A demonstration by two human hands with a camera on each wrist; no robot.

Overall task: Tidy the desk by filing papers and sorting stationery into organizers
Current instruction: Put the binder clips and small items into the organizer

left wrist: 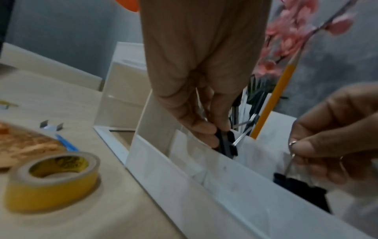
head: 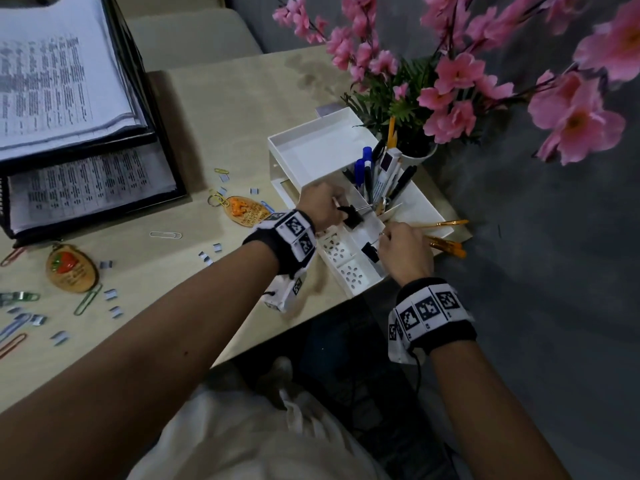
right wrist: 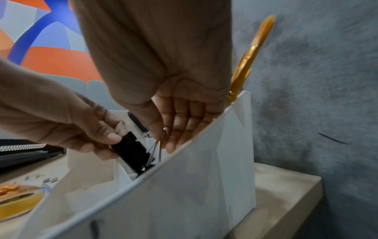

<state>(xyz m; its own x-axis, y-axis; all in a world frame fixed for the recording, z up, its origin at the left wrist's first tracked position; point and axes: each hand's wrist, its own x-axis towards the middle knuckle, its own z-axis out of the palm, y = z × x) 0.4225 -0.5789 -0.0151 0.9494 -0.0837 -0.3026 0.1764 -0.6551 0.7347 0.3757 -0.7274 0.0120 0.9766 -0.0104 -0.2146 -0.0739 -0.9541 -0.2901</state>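
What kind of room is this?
Probably an office or study desk: trays of printed papers, a white organizer full of pens, and paper clips scattered on the desk.

Smooth white plastic on that desk organizer, faintly glossy along its walls. The binder clip looks matt black, its wire handles bright, shiny metal; same for the second binder clip. Pale wood-grain desk, matt and smooth. Glossy yellow tape roll with a papery core. Paper stacks in a black tray. Paper clips glint like wire. Cloth-looking pink flowers.
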